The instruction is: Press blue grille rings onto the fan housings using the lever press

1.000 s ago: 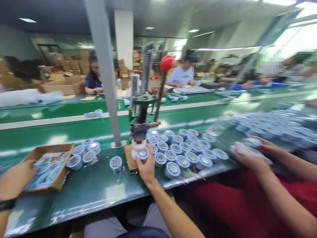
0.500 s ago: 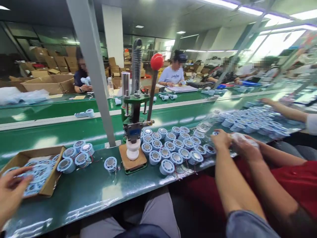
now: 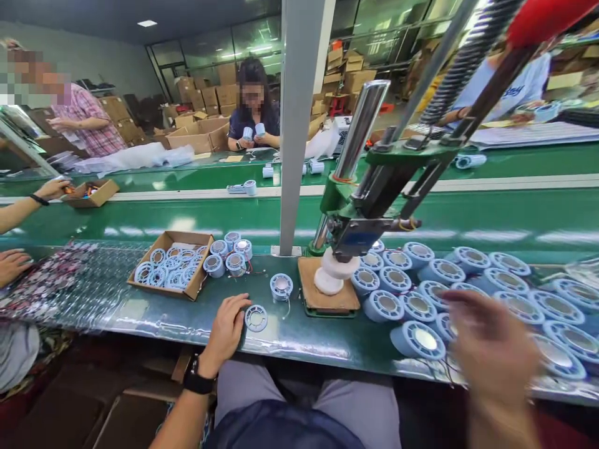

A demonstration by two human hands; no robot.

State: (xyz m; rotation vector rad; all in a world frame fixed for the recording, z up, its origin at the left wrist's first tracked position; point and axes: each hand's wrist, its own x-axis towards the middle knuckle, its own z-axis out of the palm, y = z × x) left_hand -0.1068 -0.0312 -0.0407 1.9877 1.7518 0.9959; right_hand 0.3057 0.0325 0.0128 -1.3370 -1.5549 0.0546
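Observation:
My left hand (image 3: 229,324), with a black watch at the wrist, is low over the bench near its front edge. Its bent fingers and thumb pinch the left rim of a flat light-blue ring (image 3: 256,318). Just beyond stands a single light-blue round unit (image 3: 281,287) with a grey disc on top and thin wires. My right hand (image 3: 491,343) is smeared by motion above the front of a cluster of similar units (image 3: 416,305); its grip does not show. Between the hands is a hand press (image 3: 355,231) with a white pressing head over a brown pad.
A cardboard box (image 3: 196,290) of light-blue rings stands left, beside several units (image 3: 214,265). A grey post (image 3: 299,125) rises behind. Wired parts (image 3: 51,274) lie far left near a co-worker's hand (image 3: 13,265). The press's red-knobbed lever (image 3: 547,22) leans right.
The view has turned left and closer to the press. My left hand has left the box of rings and is at a ring on the bench. My right hand has come back from the far right.

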